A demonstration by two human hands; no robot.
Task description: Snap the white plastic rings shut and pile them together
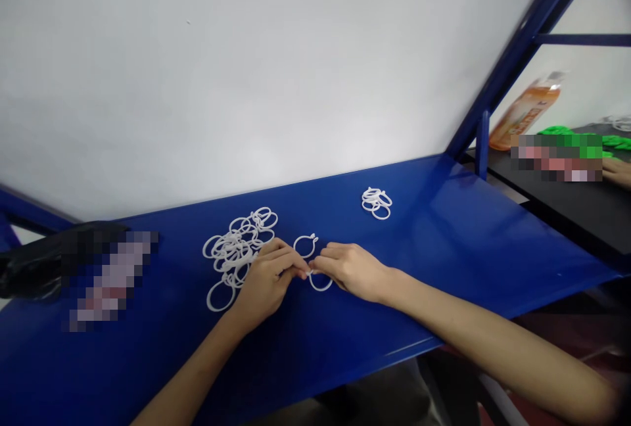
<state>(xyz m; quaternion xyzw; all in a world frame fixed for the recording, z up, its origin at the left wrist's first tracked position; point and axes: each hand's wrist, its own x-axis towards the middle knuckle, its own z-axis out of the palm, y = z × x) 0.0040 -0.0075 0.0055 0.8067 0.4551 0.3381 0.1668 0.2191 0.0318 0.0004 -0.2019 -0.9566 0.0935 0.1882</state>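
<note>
Between my two hands is a white ring (321, 290), its upper edge pinched by the fingertips of both. My left hand (273, 275) closes on it from the left and my right hand (353, 269) from the right; the fingers partly hide where they grip. Just above them another white ring (304, 246) with a small knobbed closure lies on the blue table. A loose heap of white rings (231, 248) is beside my left hand, partly behind it. Further back to the right sits a small cluster of white rings (377, 204).
The blue table (419, 215) meets a pale wall (296, 84) at the back. A black plastic bag (34, 261) lies at the left. Beyond a blue metal frame (513, 64), a black surface (566, 199) bears an orange bottle (527, 110), green material (557, 130) and another person's hand (618, 173).
</note>
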